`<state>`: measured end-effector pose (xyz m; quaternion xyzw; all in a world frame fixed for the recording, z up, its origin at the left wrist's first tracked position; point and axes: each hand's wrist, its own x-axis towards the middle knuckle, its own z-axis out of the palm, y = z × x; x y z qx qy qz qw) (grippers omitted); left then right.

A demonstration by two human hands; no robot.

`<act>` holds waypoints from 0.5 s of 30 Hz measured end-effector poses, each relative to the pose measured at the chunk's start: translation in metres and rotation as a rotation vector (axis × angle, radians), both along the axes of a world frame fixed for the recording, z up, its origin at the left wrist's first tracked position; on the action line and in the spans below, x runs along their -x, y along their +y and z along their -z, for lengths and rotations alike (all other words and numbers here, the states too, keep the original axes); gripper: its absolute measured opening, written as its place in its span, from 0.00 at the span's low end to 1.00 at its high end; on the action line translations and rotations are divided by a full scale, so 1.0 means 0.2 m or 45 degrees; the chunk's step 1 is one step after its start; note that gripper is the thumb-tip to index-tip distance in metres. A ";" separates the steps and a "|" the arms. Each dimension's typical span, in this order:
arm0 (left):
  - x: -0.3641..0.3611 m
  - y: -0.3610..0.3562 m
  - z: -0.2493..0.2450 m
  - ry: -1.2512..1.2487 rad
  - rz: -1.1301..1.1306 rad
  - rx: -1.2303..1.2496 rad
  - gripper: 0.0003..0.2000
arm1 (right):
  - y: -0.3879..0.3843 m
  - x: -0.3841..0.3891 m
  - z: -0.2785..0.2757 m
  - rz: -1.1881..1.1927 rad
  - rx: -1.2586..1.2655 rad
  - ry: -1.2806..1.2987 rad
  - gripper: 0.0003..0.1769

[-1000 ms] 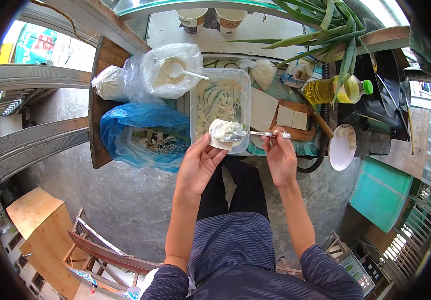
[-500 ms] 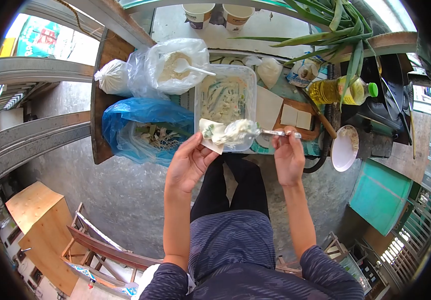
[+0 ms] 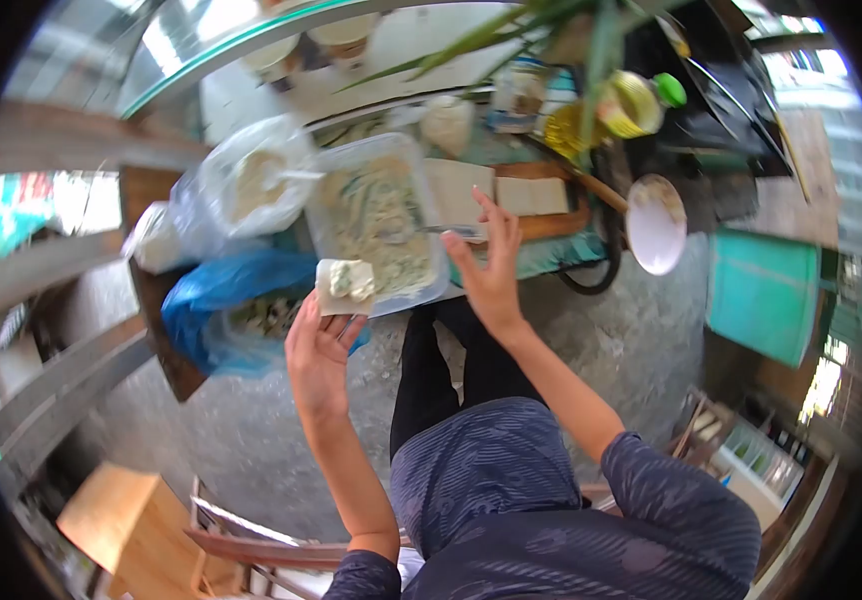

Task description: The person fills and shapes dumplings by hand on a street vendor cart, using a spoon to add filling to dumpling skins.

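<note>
My left hand [image 3: 319, 345] holds a square white wrapper [image 3: 343, 286] with a lump of pale filling on it, just in front of a clear plastic tub [image 3: 377, 222] of the same mixture. My right hand [image 3: 489, 265] hovers open with fingers spread beside the tub's right edge. A metal spoon [image 3: 448, 230] lies with its bowl in the tub and its handle pointing at that hand, apart from the fingers. A stack of white wrappers [image 3: 458, 190] lies just beyond my right hand. The frame is blurred by head motion.
A blue plastic bag [image 3: 226, 300] and a clear bag of flour [image 3: 248, 185] with a white spoon sit left of the tub. A wooden board [image 3: 549, 222] with wrappers, a white plate [image 3: 656, 224], an oil bottle [image 3: 619, 105] and green onion stalks lie to the right.
My right hand has let go of the spoon, which now rests in the tub, and opened. The filling now sits on the wrapper in my left hand. The view has swung left.
</note>
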<state>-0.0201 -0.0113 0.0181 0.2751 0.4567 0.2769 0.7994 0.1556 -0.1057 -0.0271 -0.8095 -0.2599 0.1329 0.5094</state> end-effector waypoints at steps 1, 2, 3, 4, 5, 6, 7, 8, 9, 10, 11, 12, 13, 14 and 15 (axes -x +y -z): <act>-0.03 -0.01 -0.01 -0.051 0.081 0.012 0.22 | -0.04 0.00 -0.04 -0.038 0.049 -0.115 0.18; -0.05 -0.01 -0.03 -0.096 0.149 0.018 0.23 | -0.07 0.00 -0.07 -0.087 0.097 -0.222 0.18; -0.09 -0.01 -0.04 -0.138 0.206 0.017 0.23 | -0.10 0.00 -0.10 -0.147 0.138 -0.324 0.19; -0.14 -0.01 -0.06 -0.165 0.243 0.060 0.23 | -0.13 0.00 -0.13 -0.218 0.114 -0.194 0.19; -0.19 -0.02 -0.08 -0.176 0.316 0.074 0.23 | -0.16 0.00 -0.16 -0.288 0.087 -0.060 0.19; -0.24 -0.03 -0.09 -0.182 0.387 0.086 0.23 | -0.19 0.00 -0.18 -0.361 0.054 0.077 0.19; -0.29 -0.03 -0.10 -0.184 0.459 0.095 0.23 | -0.21 -0.02 -0.20 -0.316 0.039 0.071 0.18; -0.35 -0.04 -0.11 -0.190 0.520 0.121 0.23 | -0.24 -0.04 -0.21 -0.270 0.021 0.067 0.18; -0.41 -0.05 -0.12 -0.199 0.571 0.121 0.23 | -0.28 -0.06 -0.22 -0.227 0.002 0.068 0.17; -0.46 -0.07 -0.13 -0.204 0.620 0.121 0.23 | -0.31 -0.09 -0.22 -0.191 -0.015 0.060 0.16; -0.51 -0.08 -0.14 -0.206 0.667 0.123 0.23 | -0.34 -0.12 -0.23 -0.185 -0.076 0.126 0.15; -0.57 -0.09 -0.14 -0.246 0.698 0.144 0.24 | -0.37 -0.14 -0.25 -0.181 -0.138 0.193 0.15; -0.62 -0.11 -0.15 -0.240 0.745 0.139 0.24 | -0.39 -0.17 -0.26 -0.179 -0.201 0.259 0.14; -0.66 -0.12 -0.16 -0.233 0.793 0.134 0.24 | -0.42 -0.19 -0.25 -0.125 -0.281 0.331 0.14; -0.71 -0.14 -0.17 -0.228 0.844 0.129 0.24 | -0.44 -0.21 -0.25 -0.065 -0.359 0.448 0.15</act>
